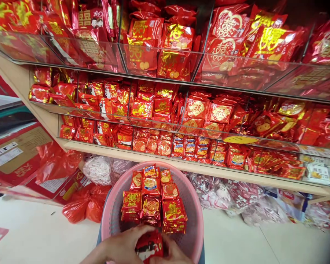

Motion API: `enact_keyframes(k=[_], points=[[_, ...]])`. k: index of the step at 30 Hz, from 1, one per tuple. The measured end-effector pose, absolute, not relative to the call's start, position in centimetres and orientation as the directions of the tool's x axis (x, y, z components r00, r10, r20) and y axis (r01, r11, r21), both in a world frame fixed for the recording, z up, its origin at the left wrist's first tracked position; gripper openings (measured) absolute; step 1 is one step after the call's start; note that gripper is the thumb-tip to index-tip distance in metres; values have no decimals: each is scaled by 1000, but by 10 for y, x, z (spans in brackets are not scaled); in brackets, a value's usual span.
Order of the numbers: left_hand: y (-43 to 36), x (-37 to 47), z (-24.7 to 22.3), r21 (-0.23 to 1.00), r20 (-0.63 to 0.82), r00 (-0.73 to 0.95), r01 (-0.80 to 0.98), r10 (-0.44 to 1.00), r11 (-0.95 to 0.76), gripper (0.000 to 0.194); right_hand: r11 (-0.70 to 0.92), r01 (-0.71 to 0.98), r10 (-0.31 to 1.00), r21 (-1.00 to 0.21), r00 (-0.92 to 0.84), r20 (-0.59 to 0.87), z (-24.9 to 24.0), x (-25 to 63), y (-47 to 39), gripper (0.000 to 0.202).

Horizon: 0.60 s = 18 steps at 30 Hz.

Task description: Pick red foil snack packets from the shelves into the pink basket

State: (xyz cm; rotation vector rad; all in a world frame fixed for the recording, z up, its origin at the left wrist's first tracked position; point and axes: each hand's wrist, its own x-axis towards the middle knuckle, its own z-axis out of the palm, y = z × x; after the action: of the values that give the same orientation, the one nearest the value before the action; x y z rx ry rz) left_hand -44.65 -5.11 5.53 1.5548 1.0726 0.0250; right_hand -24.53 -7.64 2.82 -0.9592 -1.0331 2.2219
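Observation:
At the bottom of the view, my left hand and my right hand close from both sides on a red snack packet with a black-and-white figure print. They hold it inside the near part of a pink plastic basket. Whether more packets lie beneath it is hidden by my hands. Just beyond my fingers, small red and gold packets stand in neat stacks: a left stack, a middle stack and a right stack. Behind them sits a packet with a blue-and-white label.
Tiered shelves with clear fronts hold rows of red packets above the basket. A yellow price tag hangs on one front. Red plastic bags and cardboard boxes stand at left; clear bags lie under the shelf at right.

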Motion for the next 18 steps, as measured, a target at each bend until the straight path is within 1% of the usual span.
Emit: enact_keyframes(k=[2, 4, 7, 8, 9, 11, 14, 16, 18], points=[[-53, -447, 53, 793, -537, 569, 593, 622, 142, 95, -578, -135, 684, -805, -619, -387, 29, -246, -77, 57], [-55, -450, 50, 806, -543, 558, 557, 627, 202, 90, -575, -124, 682, -809, -619, -389, 26, -245, -78, 58], [-58, -454, 51, 868, -488, 561, 393, 668, 304, 75, -557, -133, 692, -820, -620, -369, 19, -244, -79, 60], [-60, -455, 52, 876, -481, 547, 335, 685, 347, 72, -552, -139, 699, -822, -616, -365, 16, -244, -79, 60], [-61, -456, 54, 874, -485, 525, 278, 699, 398, 72, -551, -145, 705, -822, -607, -366, 13, -244, -79, 61], [-64, -457, 56, 852, -509, 495, 173, 704, 495, 72, -584, -146, 710, -798, -568, -415, 9, -244, -79, 63], [-68, -455, 54, 844, -470, 540, 43, 698, 534, 60, -643, -158, 709, -749, -492, -505, 7, -244, -78, 63], [-69, -452, 46, 836, -458, 567, 13, 685, 549, 49, -641, -160, 718, -750, -469, -514, 6, -245, -78, 61], [-69, -448, 35, 798, -509, 545, 8, 667, 602, 41, -610, -120, 731, -783, -465, -499, 2, -247, -76, 56]])
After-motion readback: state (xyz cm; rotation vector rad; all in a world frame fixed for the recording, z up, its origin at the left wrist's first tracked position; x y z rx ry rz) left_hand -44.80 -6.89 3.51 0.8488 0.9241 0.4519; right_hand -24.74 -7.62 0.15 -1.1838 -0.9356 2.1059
